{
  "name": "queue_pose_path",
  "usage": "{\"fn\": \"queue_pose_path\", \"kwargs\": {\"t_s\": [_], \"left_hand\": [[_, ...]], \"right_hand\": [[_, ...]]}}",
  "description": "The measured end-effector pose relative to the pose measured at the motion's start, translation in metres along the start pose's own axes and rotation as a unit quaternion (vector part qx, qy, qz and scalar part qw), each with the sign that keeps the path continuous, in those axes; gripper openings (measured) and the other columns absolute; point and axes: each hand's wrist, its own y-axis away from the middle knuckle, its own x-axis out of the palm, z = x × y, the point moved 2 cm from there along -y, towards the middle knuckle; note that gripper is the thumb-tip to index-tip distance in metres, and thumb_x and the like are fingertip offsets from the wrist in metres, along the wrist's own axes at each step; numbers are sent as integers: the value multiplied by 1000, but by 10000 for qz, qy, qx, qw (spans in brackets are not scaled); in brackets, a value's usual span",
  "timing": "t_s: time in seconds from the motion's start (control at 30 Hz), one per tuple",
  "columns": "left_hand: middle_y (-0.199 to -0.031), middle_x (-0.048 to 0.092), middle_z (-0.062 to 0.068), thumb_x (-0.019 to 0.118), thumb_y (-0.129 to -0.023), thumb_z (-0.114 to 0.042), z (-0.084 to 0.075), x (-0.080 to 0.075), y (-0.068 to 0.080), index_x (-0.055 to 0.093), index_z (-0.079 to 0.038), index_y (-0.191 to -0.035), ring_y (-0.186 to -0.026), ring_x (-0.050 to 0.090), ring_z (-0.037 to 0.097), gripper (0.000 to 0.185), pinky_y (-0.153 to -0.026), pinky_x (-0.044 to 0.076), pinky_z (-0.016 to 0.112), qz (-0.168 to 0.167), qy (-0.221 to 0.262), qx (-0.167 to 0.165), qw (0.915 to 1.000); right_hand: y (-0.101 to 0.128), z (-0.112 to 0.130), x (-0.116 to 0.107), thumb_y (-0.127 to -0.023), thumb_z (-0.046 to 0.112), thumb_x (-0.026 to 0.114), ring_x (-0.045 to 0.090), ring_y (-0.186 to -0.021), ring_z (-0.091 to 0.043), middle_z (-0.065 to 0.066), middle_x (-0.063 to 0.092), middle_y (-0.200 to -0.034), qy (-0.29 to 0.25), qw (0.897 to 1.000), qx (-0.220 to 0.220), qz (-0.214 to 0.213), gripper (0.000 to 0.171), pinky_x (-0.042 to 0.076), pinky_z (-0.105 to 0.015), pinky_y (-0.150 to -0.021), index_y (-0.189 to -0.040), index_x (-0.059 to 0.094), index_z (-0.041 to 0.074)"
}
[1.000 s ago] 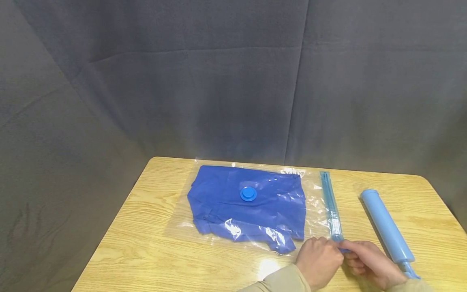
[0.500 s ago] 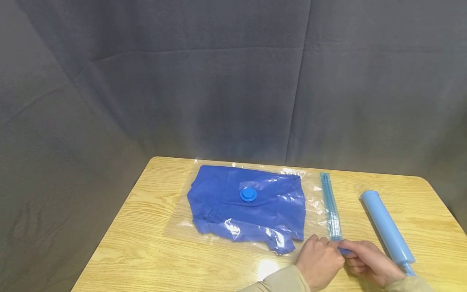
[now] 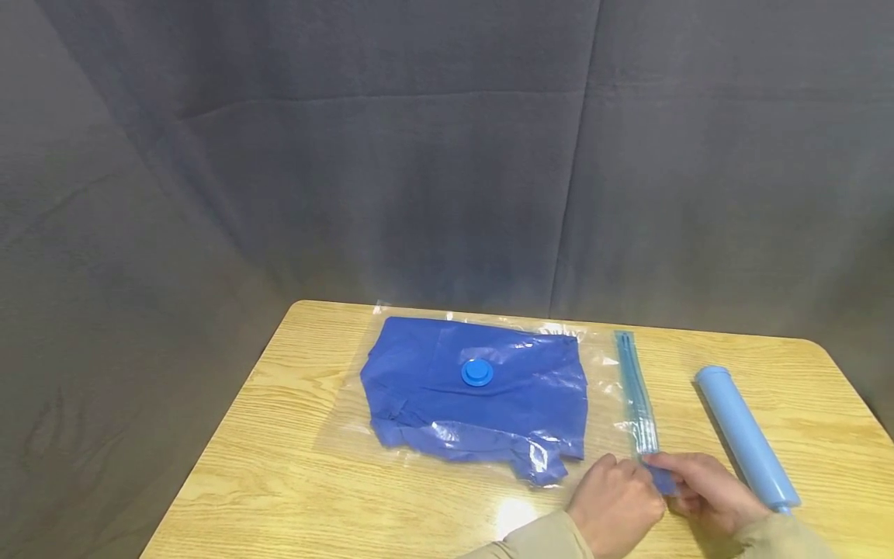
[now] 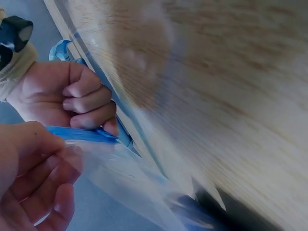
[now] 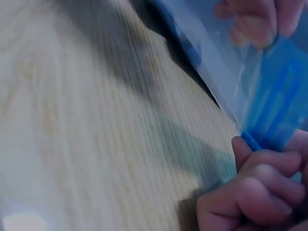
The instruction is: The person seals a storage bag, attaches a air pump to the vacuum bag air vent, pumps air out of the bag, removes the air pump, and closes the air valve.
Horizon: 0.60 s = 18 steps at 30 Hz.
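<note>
A clear vacuum storage bag [image 3: 602, 411] lies flat on the table with folded blue cloth [image 3: 475, 415] inside. A round blue valve [image 3: 477, 373] sits on its top face. Along the bag's right side runs a teal zip strip [image 3: 635, 388]. At the strip's near end, my left hand [image 3: 616, 505] pinches the bag's edge. My right hand [image 3: 708, 493] pinches the strip just to the right, its other fingers curled under. The right wrist view shows a small blue piece [image 5: 251, 140], like a zip slider, at the right fingers; its exact shape is partly hidden.
A light blue hand pump [image 3: 747, 439] lies right of the strip, its near end partly hidden by the right sleeve. The wooden table [image 3: 279, 466] ends at a grey curtain [image 3: 419, 194] behind.
My right hand has shifted slightly right, away from the left. More of the strip's blue near end shows between the hands. The bag and pump stay nearly still.
</note>
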Motion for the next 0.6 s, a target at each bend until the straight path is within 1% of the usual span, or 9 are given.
{"fn": "queue_pose_path", "kwargs": {"t_s": [0.13,0.2,0.3,0.47,0.6], "left_hand": [[-74,62,-16,65,-85,-31,0,-1,0,72,-37,-81,-65,52,-1,10,-53,30,16,-13,82,81,9999],[-73,62,-16,65,-85,-30,0,-1,0,71,-38,-79,-65,53,0,11,-54,30,16,-21,98,125,9999],[-73,62,-16,65,-84,-30,1,-1,0,71,-38,-78,-65,53,0,12,-54,31,17,-75,82,171,9998],[-70,60,-16,66,-84,-30,2,-1,0,71,-38,-77,-63,53,0,12,-54,32,17,-197,47,199,9996],[-70,60,-17,66,-84,-30,4,-2,-1,72,-38,-78,-63,51,0,11,-54,31,17,-97,45,197,9997]], "right_hand": [[-4,5,-4,-95,27,58,34,-47,-1,16,37,-50,498,9979,11,-405,38,35,-16,-49,-58,52,24],[-5,8,-6,-96,29,57,35,-49,-2,15,36,-51,698,9963,26,-506,41,36,-16,-50,-57,44,25],[-7,11,-7,-96,32,55,39,-52,-2,15,39,-53,834,9951,15,-537,40,38,-18,-53,-60,43,25],[-10,16,-9,-98,33,52,44,-58,-2,14,44,-59,770,9966,-41,-289,35,41,-18,-57,-65,47,24],[-13,19,-11,-100,32,50,44,-58,-2,14,44,-60,717,9973,-126,-22,35,40,-17,-57,-66,47,24]]}}
